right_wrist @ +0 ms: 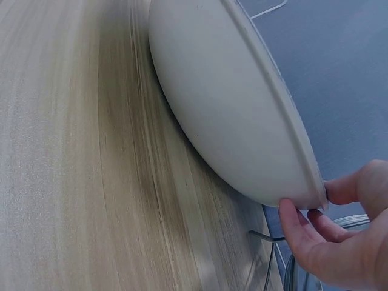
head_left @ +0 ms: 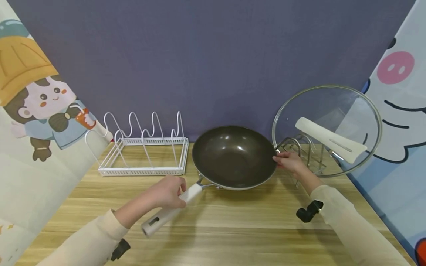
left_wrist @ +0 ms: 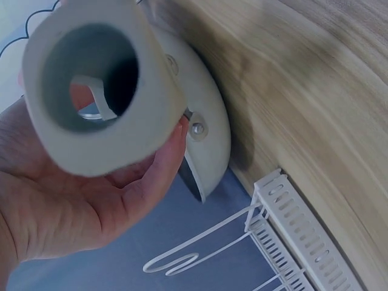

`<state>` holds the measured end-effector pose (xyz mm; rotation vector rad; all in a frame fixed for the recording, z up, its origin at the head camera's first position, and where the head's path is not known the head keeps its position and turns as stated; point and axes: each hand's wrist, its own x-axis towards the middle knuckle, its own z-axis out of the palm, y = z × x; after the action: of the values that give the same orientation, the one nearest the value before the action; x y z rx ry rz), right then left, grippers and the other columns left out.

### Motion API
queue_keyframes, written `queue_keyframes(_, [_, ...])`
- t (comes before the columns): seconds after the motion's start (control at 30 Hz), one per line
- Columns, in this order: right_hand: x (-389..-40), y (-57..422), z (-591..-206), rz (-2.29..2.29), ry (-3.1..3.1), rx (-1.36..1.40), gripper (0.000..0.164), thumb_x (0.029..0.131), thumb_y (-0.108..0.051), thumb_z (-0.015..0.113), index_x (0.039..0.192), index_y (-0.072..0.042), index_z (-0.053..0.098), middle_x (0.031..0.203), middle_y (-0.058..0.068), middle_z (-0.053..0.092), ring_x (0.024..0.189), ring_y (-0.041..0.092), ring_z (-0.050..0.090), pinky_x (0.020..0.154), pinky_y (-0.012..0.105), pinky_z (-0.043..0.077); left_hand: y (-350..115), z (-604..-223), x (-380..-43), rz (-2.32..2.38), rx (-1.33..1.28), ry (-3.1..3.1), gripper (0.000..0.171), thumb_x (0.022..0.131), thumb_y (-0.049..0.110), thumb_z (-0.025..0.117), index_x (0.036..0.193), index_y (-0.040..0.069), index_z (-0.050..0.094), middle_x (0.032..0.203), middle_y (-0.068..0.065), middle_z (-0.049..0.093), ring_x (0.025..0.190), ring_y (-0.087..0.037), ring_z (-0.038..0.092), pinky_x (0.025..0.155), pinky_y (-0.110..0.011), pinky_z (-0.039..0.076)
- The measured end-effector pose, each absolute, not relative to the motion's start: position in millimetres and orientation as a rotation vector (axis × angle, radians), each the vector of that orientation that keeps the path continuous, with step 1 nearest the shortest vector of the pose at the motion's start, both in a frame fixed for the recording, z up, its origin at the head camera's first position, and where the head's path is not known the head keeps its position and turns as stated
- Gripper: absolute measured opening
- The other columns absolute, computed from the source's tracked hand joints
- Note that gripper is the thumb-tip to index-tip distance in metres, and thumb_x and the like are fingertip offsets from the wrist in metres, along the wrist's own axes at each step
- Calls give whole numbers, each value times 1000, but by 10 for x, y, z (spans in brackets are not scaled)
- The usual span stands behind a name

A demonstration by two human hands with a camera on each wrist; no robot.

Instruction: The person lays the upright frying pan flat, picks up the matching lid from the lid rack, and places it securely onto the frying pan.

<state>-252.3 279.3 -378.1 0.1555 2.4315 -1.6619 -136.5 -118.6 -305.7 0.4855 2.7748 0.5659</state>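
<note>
A dark-lined wok with a pale outer side is at the middle of the table, its long white handle pointing to the front left. My left hand grips this handle from above, thumb and fingers on either side. The hollow handle end faces the left wrist camera, with the left palm behind it. At the wok's right edge, my right hand pinches the rim. In the right wrist view its thumb is on one side of the rim and its fingers on the other.
A white wire rack stands to the left of the wok. On the right, a metal rack carries a large glass lid with a long white handle. Behind is a blue-grey backdrop; the table is wood-grained.
</note>
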Motion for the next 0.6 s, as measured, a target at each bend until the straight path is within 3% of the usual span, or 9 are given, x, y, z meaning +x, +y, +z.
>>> queue_keyframes(0.33, [-2509, 2812, -3753, -1725, 2349, 147, 57, 97, -9, 50, 137, 22, 24, 88, -3, 56, 71, -5, 57, 75, 14, 56, -1201, -3051, -1370, 580, 490, 2779, 27, 62, 5, 76, 85, 2, 62, 68, -4, 57, 62, -15, 53, 53, -23, 46])
queue_keyframes(0.6, [-2504, 2824, -3747, -1694, 2353, 134, 60, 97, -11, 49, 139, 23, 22, 94, 2, 59, 72, -6, 57, 77, 16, 57, -1213, -3037, -1394, 519, 511, 2781, 30, 62, 8, 78, 87, 3, 63, 70, -4, 58, 65, -15, 54, 56, -24, 46])
